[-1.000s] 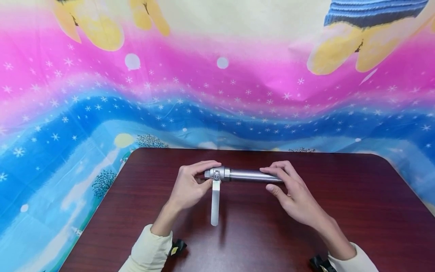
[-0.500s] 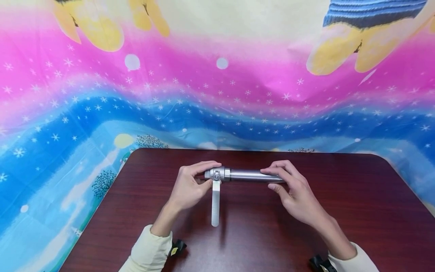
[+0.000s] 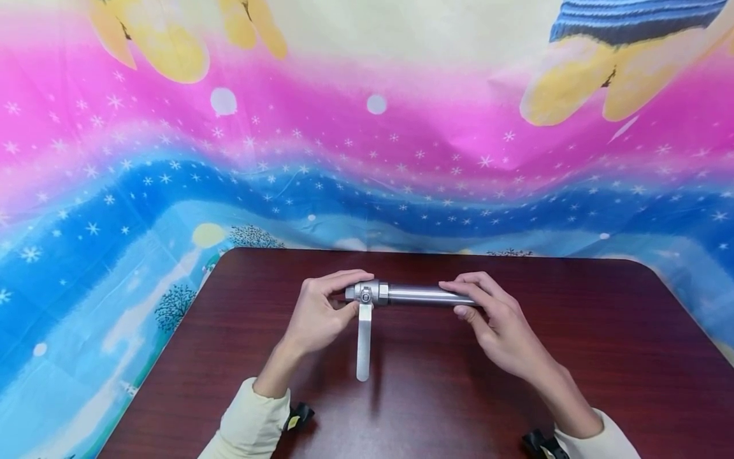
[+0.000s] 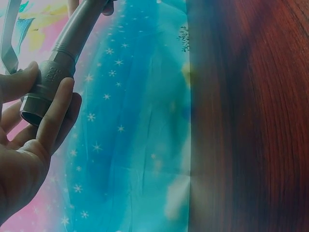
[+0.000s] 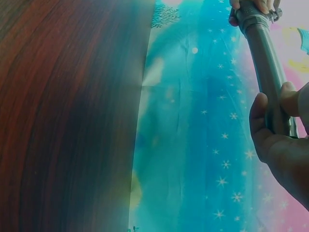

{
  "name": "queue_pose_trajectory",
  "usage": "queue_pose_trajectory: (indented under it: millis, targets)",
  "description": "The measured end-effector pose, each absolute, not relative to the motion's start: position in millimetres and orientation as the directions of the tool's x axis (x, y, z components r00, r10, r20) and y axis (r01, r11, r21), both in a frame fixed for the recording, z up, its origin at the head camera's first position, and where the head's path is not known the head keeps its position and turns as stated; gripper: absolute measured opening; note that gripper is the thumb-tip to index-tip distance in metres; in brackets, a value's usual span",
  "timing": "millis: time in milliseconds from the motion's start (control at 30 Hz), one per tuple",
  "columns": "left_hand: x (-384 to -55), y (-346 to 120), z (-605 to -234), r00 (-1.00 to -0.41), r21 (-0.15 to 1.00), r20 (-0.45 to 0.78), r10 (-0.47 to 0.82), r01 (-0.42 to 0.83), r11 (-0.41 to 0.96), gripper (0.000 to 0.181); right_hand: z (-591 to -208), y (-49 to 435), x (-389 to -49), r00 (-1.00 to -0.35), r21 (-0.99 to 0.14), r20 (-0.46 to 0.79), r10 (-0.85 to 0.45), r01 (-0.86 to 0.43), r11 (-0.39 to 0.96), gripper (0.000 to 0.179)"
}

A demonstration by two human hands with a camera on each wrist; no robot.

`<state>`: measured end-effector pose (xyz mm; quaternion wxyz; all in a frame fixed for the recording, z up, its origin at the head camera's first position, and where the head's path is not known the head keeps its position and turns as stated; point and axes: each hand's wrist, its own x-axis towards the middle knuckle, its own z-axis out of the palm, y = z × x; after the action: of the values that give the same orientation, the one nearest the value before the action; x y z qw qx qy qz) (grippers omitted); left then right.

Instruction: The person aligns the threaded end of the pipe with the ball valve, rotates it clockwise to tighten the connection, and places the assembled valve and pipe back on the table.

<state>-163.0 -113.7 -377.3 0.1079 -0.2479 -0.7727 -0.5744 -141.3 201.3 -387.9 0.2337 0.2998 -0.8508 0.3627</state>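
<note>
A metal ball valve [image 3: 375,291] is joined to a straight steel pipe [image 3: 421,295], and both are held level above the table. Its flat lever handle [image 3: 364,344] points toward me. My left hand [image 3: 321,315] grips the valve body between thumb and fingers. In the left wrist view the valve [image 4: 48,79] shows its open round end by the fingers. My right hand [image 3: 501,325] holds the pipe near its far right end, thumb below and fingers above. The right wrist view shows the pipe [image 5: 265,63] running from the right fingers up to the valve.
A dark red-brown wooden table [image 3: 436,395] lies under the hands. Behind it hangs a colourful cloth [image 3: 344,140] with snowflakes, meeting the table's back edge. Black wrist straps with cameras [image 3: 301,416] sit at both sleeves.
The right thumb has come slightly to the right, up against the underside of the pipe. The left hand, valve and lever look nearly the same.
</note>
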Motion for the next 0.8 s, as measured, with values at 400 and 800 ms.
queue_pose_trajectory:
  millis: [400,800]
  targets:
    - [-163.3,-112.2,-378.3,-0.855,0.834,0.448,0.26,0.505,0.224,0.051,-391.2,198.4,-138.8,-0.762,-0.508,0.554,-0.335,-0.628,0.589,0.066]
    - [-164.0,-112.8,-379.3,-0.861,0.838,0.439,0.258,0.496,0.229,0.05,-389.4,197.0,-140.8,-0.72,-0.469,0.618,-0.315,-0.659,0.588,0.057]
